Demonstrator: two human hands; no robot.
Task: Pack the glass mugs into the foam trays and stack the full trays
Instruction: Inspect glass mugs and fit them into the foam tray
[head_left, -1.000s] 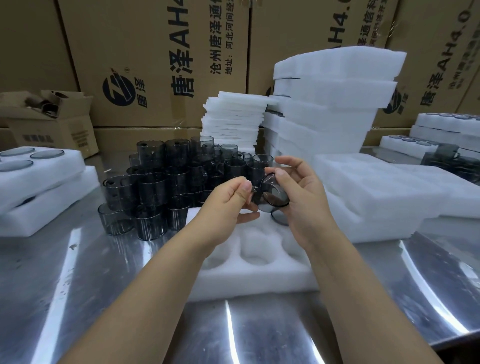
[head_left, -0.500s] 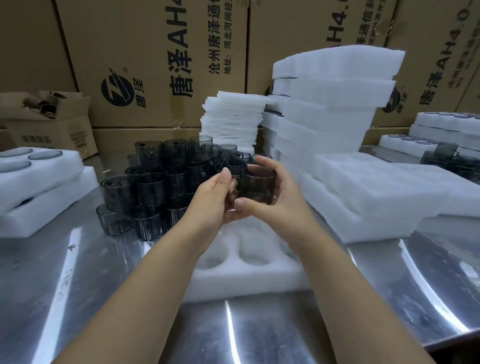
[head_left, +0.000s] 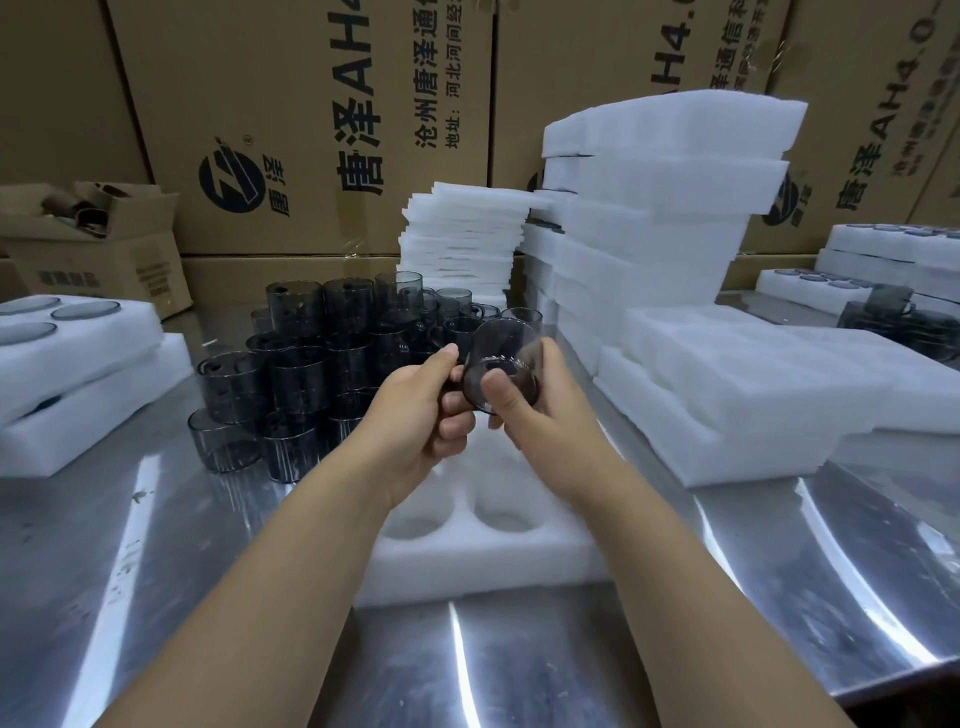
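Note:
A smoky grey glass mug (head_left: 506, 353) is held tilted in the air, its base turned towards me. My right hand (head_left: 524, 410) grips its body with the thumb on the base. My left hand (head_left: 423, 410) pinches the mug's left side, where the handle is. Below both hands lies a white foam tray (head_left: 483, 561) with round pockets; the two near pockets that show hold nothing. A pile of several stacked grey mugs (head_left: 311, 358) stands just left of my hands.
Tall stacks of foam trays (head_left: 660, 208) and thin foam sheets (head_left: 462, 244) rise behind. More foam trays (head_left: 743, 395) lie at the right, packed trays (head_left: 72, 364) at the left and far right (head_left: 883, 260). Cardboard boxes wall the back. The steel table's edge runs at lower right.
The mug went from tilted to upright and is now tipped again with its base towards me. Both hands stay on it above the tray.

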